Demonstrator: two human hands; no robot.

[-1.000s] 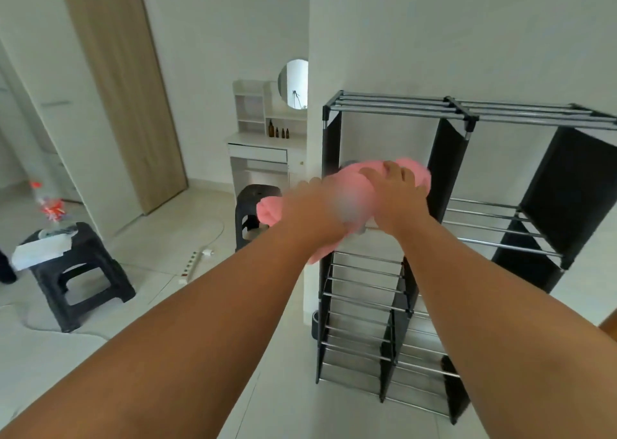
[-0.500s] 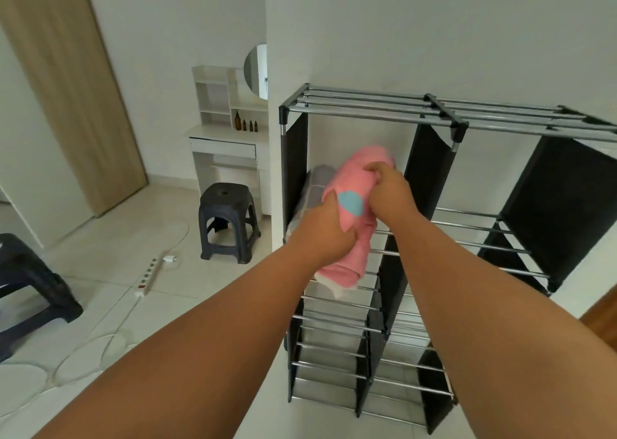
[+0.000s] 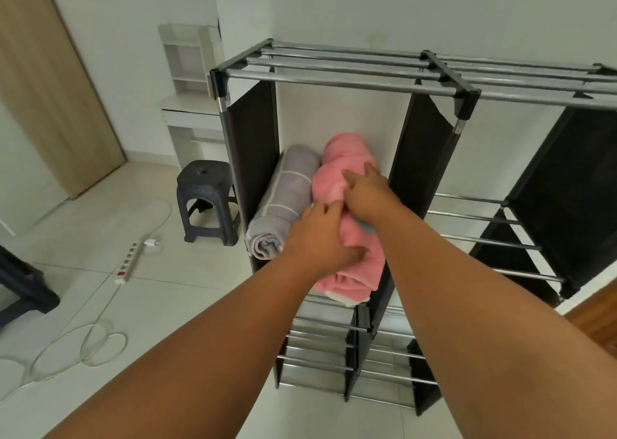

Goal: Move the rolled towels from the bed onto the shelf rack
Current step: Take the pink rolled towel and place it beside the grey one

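Note:
A pink rolled towel (image 3: 340,171) lies on the upper left shelf of the metal shelf rack (image 3: 337,71), its near end sticking out past the front rail. Beside it on the left rests a grey checked rolled towel (image 3: 283,201). My left hand (image 3: 317,238) clutches the pink towel's near part from the left. My right hand (image 3: 367,195) presses down on its middle with fingers curled into the cloth. The bed is out of view.
The rack has black fabric side panels (image 3: 253,144) and bare rail shelves to the right (image 3: 484,221) and below. A dark plastic stool (image 3: 207,198) stands left of the rack. A power strip (image 3: 128,261) and white cable (image 3: 83,338) lie on the tiled floor.
The pink towel has gone from held in front of the rack to lying on the upper left shelf next to the grey one. Both hands followed it in; my view moved closer.

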